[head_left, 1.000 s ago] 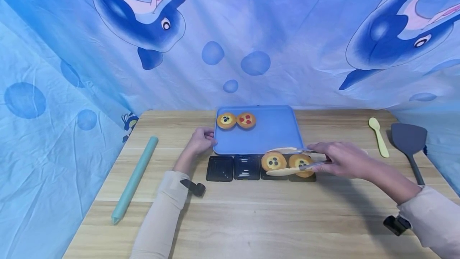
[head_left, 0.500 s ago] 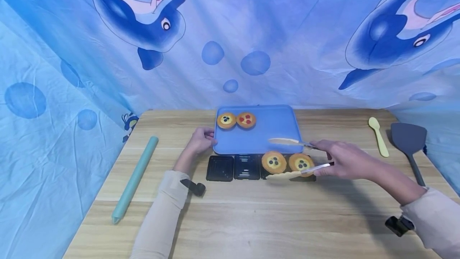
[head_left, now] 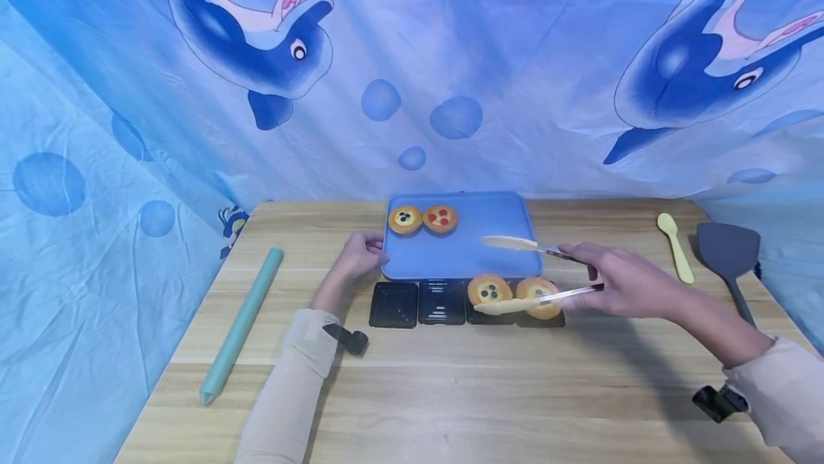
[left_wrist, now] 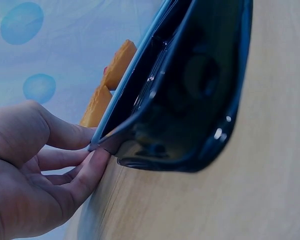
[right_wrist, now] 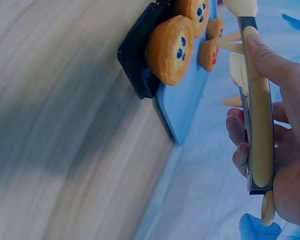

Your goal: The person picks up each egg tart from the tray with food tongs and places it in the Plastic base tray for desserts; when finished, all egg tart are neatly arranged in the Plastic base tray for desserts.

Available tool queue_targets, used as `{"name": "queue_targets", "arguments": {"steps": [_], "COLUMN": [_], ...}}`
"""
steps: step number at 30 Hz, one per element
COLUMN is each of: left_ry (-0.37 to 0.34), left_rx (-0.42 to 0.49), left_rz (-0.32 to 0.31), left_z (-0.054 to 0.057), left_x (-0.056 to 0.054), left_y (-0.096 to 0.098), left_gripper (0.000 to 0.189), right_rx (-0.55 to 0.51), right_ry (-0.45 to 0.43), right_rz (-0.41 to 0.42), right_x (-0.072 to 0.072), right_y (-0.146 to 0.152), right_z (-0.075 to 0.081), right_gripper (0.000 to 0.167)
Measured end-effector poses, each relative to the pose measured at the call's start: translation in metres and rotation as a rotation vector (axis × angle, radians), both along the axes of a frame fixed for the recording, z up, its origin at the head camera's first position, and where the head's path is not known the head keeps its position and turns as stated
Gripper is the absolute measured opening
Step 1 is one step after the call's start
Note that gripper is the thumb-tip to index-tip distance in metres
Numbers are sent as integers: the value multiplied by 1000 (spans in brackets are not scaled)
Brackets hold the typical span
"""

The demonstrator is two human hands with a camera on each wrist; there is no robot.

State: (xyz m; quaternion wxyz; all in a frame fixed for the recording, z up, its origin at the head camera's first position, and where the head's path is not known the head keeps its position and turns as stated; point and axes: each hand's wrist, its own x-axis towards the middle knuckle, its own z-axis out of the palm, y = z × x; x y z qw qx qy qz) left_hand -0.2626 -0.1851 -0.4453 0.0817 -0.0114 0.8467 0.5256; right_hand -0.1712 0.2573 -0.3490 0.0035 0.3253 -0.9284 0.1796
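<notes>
My left hand (head_left: 357,255) pinches the left front edge of a blue tray (head_left: 492,224) between thumb and fingers, clearer in the left wrist view. On the tray's far left, a blueberry tart (head_left: 405,219) touches a tart with red fruit (head_left: 440,219). My right hand (head_left: 621,282) grips tongs (head_left: 566,295) with pale tips; their arms are spread and nothing is between them. Below the tongs, two more blueberry tarts sit in the right half of a black four-part row of boxes (head_left: 394,304): a third-box tart (head_left: 489,288) and a rightmost tart (head_left: 536,288), partly covered by the lower arm.
A green rolling pin (head_left: 241,328) lies on the left of the wooden table (head_left: 412,392). To the right are a pale yellow spoon (head_left: 676,248) and a dark spatula (head_left: 729,249). A blue dolphin-print cloth (head_left: 508,49) hangs behind the table.
The tongs' arms have spread apart, letting go of the tart in the third box. My right hand has drawn slightly right. My left hand stays at the tray's edge.
</notes>
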Motion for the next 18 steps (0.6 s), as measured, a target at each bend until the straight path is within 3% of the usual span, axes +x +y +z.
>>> {"name": "queue_targets", "arguments": {"steps": [13,18], "left_ry": [-1,23], "left_rx": [22,26], "left_rz": [1,-2], "left_z": [-4,-3], "left_x": [0,1], "left_y": [0,0], "left_gripper": [51,50], "right_rx": [20,13], "right_ry": [64,95], "right_rz": [-2,18], "right_x": [-17,-29], "right_y": [-14,-22], "right_z": [18,23], "right_gripper": [90,88]}}
